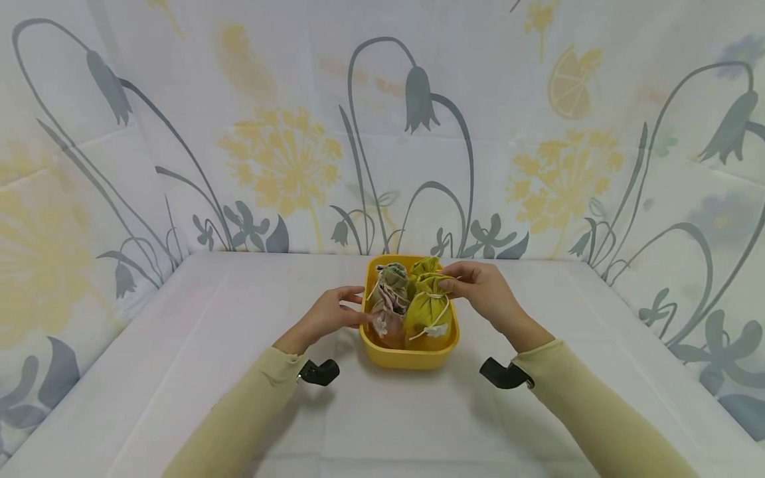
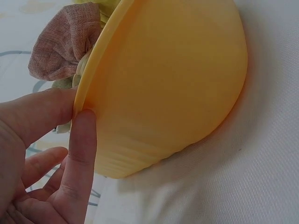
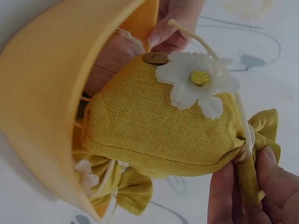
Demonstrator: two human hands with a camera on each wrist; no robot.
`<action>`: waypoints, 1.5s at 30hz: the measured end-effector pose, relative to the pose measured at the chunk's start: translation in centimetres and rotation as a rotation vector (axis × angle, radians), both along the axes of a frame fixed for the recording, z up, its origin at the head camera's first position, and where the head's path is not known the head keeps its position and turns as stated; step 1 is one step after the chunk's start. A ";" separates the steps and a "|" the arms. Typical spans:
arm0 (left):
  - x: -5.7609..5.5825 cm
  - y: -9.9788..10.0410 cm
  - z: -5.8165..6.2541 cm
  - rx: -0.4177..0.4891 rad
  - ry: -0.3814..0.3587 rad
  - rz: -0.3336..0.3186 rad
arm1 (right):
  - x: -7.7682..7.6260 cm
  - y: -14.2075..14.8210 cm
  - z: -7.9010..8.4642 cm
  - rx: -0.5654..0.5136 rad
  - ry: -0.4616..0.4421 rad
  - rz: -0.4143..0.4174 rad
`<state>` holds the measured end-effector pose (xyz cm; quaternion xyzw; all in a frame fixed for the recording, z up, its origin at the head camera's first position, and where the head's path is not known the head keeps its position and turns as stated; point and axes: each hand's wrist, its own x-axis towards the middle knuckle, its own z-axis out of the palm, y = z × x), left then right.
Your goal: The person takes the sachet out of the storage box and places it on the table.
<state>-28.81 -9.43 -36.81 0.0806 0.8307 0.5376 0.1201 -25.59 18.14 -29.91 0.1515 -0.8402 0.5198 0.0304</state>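
A yellow plastic basin [image 1: 409, 359] stands on the white-covered table, holding several small drawstring pouches. My left hand [image 1: 327, 313] pinches the basin's left rim, thumb and finger on either side of it in the left wrist view. With my right hand [image 1: 481, 289] I pinch the gathered neck of a yellow pouch [image 3: 159, 121], which bears a white cloth flower [image 3: 198, 79] and a pale cord. Its lower end is still within the basin. Beside it sit a pinkish-brown pouch [image 1: 390, 315], a green pouch [image 1: 392, 271] and another yellow pouch [image 1: 423, 265].
A white cloth [image 1: 227, 398] covers the table, and a curtain [image 1: 287, 79] printed with grey and yellow flowers hangs behind it. Black wrist camera mounts [image 1: 319, 372] jut out below both sleeves, above the table.
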 end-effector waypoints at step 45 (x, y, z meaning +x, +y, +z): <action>0.3 0.1 0.2 0.028 0.012 -0.006 | -2.7 6.3 2.5 -0.031 0.111 -0.147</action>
